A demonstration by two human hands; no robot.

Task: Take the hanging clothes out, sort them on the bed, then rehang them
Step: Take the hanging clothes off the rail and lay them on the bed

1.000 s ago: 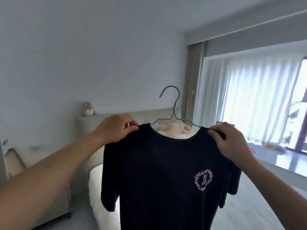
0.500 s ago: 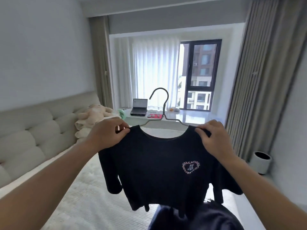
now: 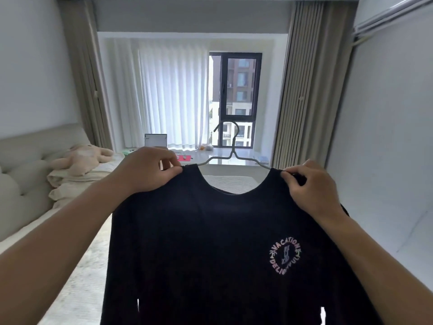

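I see daylight through sheer white curtains (image 3: 168, 95) and a dark-framed window (image 3: 235, 99), a cream tufted headboard (image 3: 25, 165) at left.

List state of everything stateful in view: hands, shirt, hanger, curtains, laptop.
left hand: pinches shirt shoulder
right hand: pinches other shoulder
black T-shirt: on hanger, held up
wire hanger: inside shirt, hook free
sheer curtain: partly drawn
laptop: open

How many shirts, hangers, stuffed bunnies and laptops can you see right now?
Shirts: 1, the black T-shirt
Hangers: 1, the wire hanger
Stuffed bunnies: 1, the plush bunny
Laptops: 1, the laptop
Total: 4
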